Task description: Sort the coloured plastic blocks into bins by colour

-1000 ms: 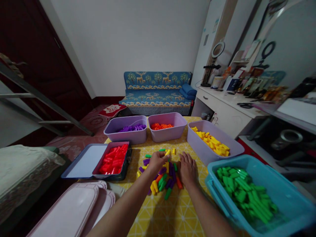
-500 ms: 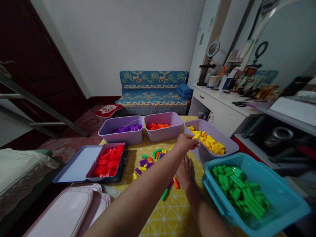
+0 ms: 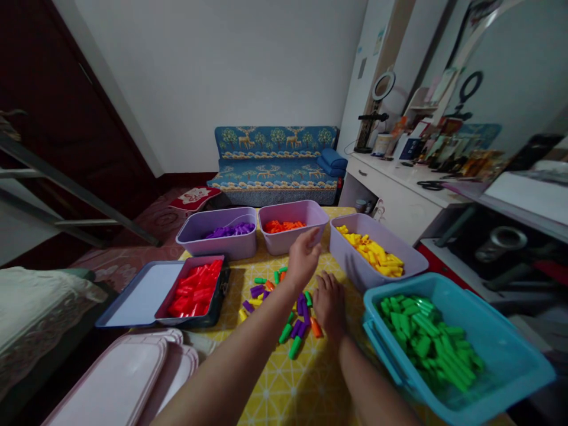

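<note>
The left hand [image 3: 304,257] hung above the far side of a loose pile of plastic pieces [image 3: 303,306], in front of the lilac bin of orange pieces [image 3: 275,244] near the middle of the frame. Its fingers were parted, and I could see nothing between them. The right hand [image 3: 329,303] rested palm down on the yellow tablecloth [image 3: 284,390], just beside the pile, with its fingers a little apart. The pile, which was green, purple, orange and yellow, lay at the lower centre, partly hidden by the left forearm [image 3: 248,340].

In my judgement, this forearm could scatter the pieces if it was lowered, because it crossed over them. A sideways sweep of the right hand could push pieces toward the teal tub [image 3: 501,337] at lower right. Also, the lilac bin of yellow pieces [image 3: 348,257] stood uncovered close to the orange one, so a carelessly dropped piece could mix the colours.
</note>
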The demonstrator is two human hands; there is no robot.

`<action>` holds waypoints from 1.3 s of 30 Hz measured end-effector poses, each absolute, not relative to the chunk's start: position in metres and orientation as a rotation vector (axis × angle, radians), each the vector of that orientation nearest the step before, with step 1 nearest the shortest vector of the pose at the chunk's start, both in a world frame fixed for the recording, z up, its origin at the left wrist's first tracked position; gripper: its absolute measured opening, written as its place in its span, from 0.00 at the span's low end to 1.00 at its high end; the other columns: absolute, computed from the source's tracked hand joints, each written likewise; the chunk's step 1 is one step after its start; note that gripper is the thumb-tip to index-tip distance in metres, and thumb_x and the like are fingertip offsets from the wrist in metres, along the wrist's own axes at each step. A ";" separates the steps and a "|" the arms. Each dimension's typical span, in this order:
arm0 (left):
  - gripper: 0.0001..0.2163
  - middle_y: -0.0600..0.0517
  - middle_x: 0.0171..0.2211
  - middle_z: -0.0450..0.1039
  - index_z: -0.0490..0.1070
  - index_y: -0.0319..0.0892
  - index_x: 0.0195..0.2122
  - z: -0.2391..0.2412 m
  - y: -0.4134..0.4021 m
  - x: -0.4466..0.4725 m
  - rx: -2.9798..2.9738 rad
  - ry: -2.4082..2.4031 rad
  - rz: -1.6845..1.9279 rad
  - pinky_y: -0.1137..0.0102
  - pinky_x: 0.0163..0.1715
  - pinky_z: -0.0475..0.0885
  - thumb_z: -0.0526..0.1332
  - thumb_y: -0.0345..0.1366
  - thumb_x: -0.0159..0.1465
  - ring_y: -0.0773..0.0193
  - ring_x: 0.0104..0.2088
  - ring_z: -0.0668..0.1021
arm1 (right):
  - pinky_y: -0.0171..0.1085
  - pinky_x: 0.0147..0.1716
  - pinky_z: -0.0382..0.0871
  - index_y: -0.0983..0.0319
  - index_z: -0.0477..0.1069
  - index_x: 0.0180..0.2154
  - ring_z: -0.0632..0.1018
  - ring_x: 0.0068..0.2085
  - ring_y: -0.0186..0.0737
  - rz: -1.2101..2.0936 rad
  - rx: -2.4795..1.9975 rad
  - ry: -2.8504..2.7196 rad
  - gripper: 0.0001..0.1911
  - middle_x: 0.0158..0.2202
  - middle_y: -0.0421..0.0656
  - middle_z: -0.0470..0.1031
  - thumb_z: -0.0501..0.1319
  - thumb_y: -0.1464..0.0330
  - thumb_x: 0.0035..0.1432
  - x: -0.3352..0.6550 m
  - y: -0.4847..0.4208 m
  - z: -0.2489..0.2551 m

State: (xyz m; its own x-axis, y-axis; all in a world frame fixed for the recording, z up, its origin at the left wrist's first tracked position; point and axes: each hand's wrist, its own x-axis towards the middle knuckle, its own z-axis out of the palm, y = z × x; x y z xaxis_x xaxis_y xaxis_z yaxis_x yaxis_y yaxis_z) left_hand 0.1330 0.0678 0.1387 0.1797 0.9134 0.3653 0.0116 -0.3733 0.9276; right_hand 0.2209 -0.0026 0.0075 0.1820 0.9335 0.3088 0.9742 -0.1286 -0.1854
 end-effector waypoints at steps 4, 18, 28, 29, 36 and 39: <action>0.18 0.45 0.52 0.74 0.72 0.43 0.52 0.074 0.023 0.046 1.804 1.519 1.367 0.58 0.57 0.67 0.55 0.29 0.62 0.56 0.54 0.74 | 0.49 0.62 0.50 0.61 0.67 0.58 0.60 0.65 0.49 -0.116 -2.148 -1.792 0.22 0.65 0.48 0.63 0.51 0.69 0.64 0.220 -0.002 0.008; 0.21 0.44 0.60 0.68 0.63 0.43 0.61 0.000 -0.008 0.002 1.897 1.626 1.060 0.54 0.63 0.61 0.49 0.41 0.69 0.54 0.62 0.68 | 0.48 0.62 0.50 0.63 0.66 0.59 0.60 0.66 0.48 -0.162 -2.132 -1.834 0.23 0.65 0.50 0.63 0.50 0.69 0.64 0.222 -0.004 0.007; 0.21 0.43 0.61 0.66 0.67 0.42 0.59 -0.016 0.029 -0.009 1.799 1.786 1.259 0.55 0.63 0.63 0.51 0.30 0.64 0.53 0.63 0.67 | 0.47 0.62 0.52 0.63 0.67 0.58 0.61 0.65 0.47 -0.197 -2.073 -1.828 0.22 0.63 0.50 0.65 0.51 0.70 0.63 0.226 -0.003 -0.002; 0.22 0.42 0.62 0.65 0.67 0.41 0.60 -0.015 0.029 -0.008 1.842 1.802 1.208 0.55 0.63 0.63 0.51 0.31 0.65 0.52 0.63 0.67 | 0.47 0.62 0.52 0.63 0.68 0.57 0.62 0.65 0.46 -0.187 -2.053 -1.825 0.22 0.63 0.50 0.65 0.51 0.70 0.63 0.228 -0.003 -0.003; 0.23 0.43 0.65 0.61 0.61 0.41 0.64 0.002 0.022 0.000 2.064 1.863 0.875 0.50 0.65 0.56 0.50 0.36 0.68 0.50 0.66 0.61 | 0.41 0.56 0.61 0.63 0.73 0.50 0.73 0.55 0.44 0.135 -2.062 -1.581 0.22 0.52 0.51 0.76 0.45 0.69 0.64 0.217 0.031 0.007; 0.23 0.46 0.65 0.62 0.60 0.43 0.65 0.008 0.020 -0.001 2.078 1.834 0.812 0.49 0.65 0.54 0.49 0.38 0.69 0.51 0.67 0.60 | 0.40 0.57 0.61 0.62 0.70 0.55 0.71 0.58 0.43 0.200 -2.006 -1.681 0.22 0.56 0.51 0.73 0.47 0.64 0.66 0.196 0.057 0.020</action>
